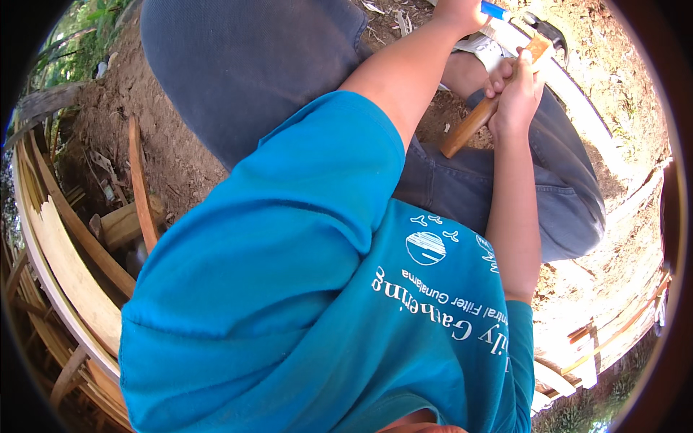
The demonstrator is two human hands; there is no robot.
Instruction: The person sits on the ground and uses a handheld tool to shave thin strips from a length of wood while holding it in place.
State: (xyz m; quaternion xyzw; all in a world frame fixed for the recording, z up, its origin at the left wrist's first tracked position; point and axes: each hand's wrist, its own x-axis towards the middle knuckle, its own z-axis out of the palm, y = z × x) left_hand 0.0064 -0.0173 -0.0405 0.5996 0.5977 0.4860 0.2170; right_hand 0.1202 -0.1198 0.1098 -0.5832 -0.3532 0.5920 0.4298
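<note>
My right hand (514, 97) is wrapped round a brown wooden bar (469, 131), which slants from above my thigh up past my fingers. Just beyond the bar's far end is a dark claw hammer head (550, 35); whether the two are joined I cannot tell. At the upper edge my left hand (460, 13) is closed and partly cut off by the picture's rim. A blue handle-like piece (494, 10) sticks out on its right side; the rest of it is hidden.
I sit with bent legs in dark grey trousers (253, 65), a bare foot (462, 76) near the bar. Split wooden strips (79, 274) are stacked at left, with an upright brown stick (141, 180). Bare soil (173, 144) surrounds me. More wood pieces (599, 343) lie at lower right.
</note>
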